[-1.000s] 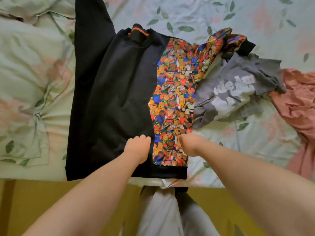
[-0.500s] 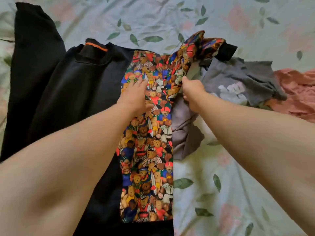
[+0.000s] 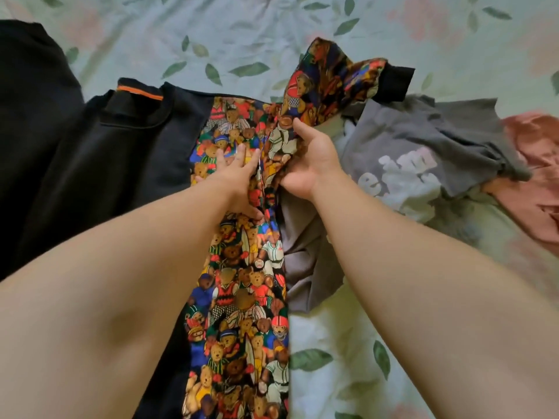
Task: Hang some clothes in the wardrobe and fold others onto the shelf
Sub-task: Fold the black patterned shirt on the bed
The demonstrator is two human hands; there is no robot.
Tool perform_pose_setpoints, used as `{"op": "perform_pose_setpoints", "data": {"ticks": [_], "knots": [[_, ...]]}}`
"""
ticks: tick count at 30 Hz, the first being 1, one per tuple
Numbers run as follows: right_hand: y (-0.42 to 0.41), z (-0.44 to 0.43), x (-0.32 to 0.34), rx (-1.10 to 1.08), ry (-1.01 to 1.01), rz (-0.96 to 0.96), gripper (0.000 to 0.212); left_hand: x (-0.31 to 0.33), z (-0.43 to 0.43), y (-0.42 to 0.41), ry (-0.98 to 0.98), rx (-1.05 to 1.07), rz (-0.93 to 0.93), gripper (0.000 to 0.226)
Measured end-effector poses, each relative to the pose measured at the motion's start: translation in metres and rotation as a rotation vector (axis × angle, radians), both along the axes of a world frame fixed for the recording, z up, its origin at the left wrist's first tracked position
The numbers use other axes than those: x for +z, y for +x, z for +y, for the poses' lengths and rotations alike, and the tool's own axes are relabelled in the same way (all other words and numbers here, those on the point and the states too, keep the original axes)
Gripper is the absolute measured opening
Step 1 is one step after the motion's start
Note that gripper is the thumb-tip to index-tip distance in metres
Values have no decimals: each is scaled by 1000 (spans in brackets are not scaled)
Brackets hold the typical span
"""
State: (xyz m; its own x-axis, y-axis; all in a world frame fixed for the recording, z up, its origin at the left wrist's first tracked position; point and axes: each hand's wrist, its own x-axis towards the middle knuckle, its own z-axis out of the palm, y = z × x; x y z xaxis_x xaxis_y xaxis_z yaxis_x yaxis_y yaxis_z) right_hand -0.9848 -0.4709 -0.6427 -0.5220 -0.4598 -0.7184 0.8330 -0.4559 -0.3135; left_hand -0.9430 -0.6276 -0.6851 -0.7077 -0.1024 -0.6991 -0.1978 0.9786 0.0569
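- Head view: left hand (image 3: 236, 173) lies flat, fingers straight, pinning the sweater (image 3: 121, 164).
- Right hand (image 3: 308, 158) clamps the sleeve (image 3: 329, 77), which runs up-right from that grip.

Sweatshirt (image 3: 121, 164) hem beyond the bottom edge; pink garment (image 3: 541, 204) cut off at right

Left hand (image 3: 239, 176) flat, fingers (image 3: 241, 152) straight; right hand (image 3: 308, 160) curled in a pinch.
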Motion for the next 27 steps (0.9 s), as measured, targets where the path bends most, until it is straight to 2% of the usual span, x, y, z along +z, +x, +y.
{"op": "perform_pose_setpoints", "data": {"ticks": [3,5,7,11,15,17,19,20,22,23,27], "knots": [[-1,9,-15,-140,-148,-117,69,0,0,-1,2,2,-11,146],[-2,14,-23,-145,-266,-153,87,-2,0,-3,-6,0,-26,146],[-2,17,-22,-125,-341,-135,93,-4,0,-4,-19,-6,-32,147],[-6,17,-8,-203,-422,19,79,-5,1,-5,-40,-24,-41,148],[-33,26,20,-472,-303,149,52,-2,3,-6,-45,-29,-51,147],[-46,38,33,-516,-285,186,31,1,5,-5,-47,-17,-57,146],[-54,52,44,-506,-260,198,20,3,6,-4,-47,-10,-60,146],[-57,59,48,-501,-249,207,24,3,7,-4,-44,-6,-60,145],[-58,70,59,-533,-220,216,48,5,8,-4,-44,5,-57,144],[-58,77,64,-566,-215,225,51,5,9,-3,-48,3,-56,144],[-47,98,79,-584,-181,290,35,2,8,-5,-69,-3,-61,146]]}}
